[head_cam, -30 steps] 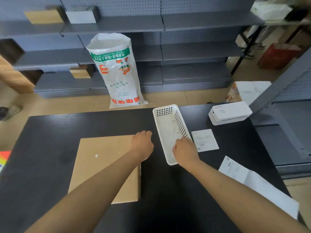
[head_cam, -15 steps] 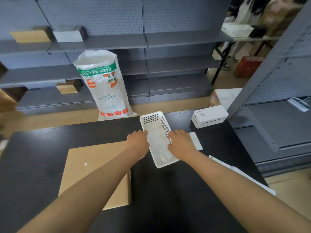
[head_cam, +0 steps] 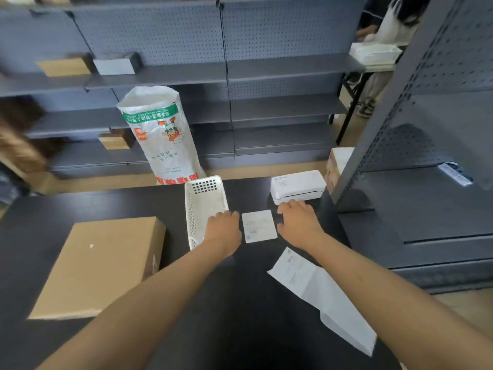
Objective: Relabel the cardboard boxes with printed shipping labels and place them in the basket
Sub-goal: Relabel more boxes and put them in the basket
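1. Lower left of frame: cardboard box (head_cam: 98, 265) lies flat on the black bench (head_cam: 240, 316), long axis running from near edge up toward frame top, slightly tilted right; no label visible on its top.
2. Centre of frame: white basket (head_cam: 204, 206) with perforated walls, long axis pointing away toward frame top, nothing visible inside.
3. Left hand (head_cam: 223, 231) rests on the basket's near right rim, fingers curled loosely; whether it holds the rim or just touches it, cannot tell.
4. Right hand (head_cam: 298, 222) hovers with relaxed, spread fingers just below the white label printer (head_cam: 297, 186), holding nothing.
5. Printed shipping label (head_cam: 258, 226) lies flat between the two hands, touching neither.
6. Box sits well left of both hands.
7. Long white paper strip (head_cam: 320, 295) at lower right.
8. Room: grey pegboard shelving (head_cam: 226, 76) behind, printed white sack (head_cam: 160, 134) standing on the floor.
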The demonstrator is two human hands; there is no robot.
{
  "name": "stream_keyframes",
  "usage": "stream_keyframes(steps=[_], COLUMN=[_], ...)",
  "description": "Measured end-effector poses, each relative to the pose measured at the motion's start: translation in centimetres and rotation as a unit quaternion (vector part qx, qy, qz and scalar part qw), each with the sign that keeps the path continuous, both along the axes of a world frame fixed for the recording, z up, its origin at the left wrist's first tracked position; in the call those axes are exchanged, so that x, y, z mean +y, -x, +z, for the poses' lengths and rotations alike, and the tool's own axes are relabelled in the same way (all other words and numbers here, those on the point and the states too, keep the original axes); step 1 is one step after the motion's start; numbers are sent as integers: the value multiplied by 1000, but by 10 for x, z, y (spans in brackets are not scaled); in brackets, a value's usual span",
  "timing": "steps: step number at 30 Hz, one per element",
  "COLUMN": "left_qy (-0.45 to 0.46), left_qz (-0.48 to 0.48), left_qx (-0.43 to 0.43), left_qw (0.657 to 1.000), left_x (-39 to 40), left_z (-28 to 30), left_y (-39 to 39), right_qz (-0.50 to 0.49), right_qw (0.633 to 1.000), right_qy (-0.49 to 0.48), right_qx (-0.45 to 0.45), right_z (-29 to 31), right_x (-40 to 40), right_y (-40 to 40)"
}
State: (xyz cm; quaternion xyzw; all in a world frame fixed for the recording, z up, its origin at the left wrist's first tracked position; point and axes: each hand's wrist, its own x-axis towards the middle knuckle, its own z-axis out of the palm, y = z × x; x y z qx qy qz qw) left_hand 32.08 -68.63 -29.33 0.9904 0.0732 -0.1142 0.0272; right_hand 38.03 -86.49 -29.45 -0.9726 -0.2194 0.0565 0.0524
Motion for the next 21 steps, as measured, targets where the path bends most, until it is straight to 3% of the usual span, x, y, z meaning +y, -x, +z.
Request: stream_keyframes(steps=[7,21], left_qy=[2,49], left_qz=[1,24], left_qx=[4,32], left_qw=[1000,998], left_x=[-81,-108], left_z=[-7,-44], left_y=[5,2], right_qz=[27,35], right_qw=[999,995], right_qy=[21,26], right_qx=[10,85], right_z=[0,-28], right_x=[-71,-91], right_y=[-7,-9])
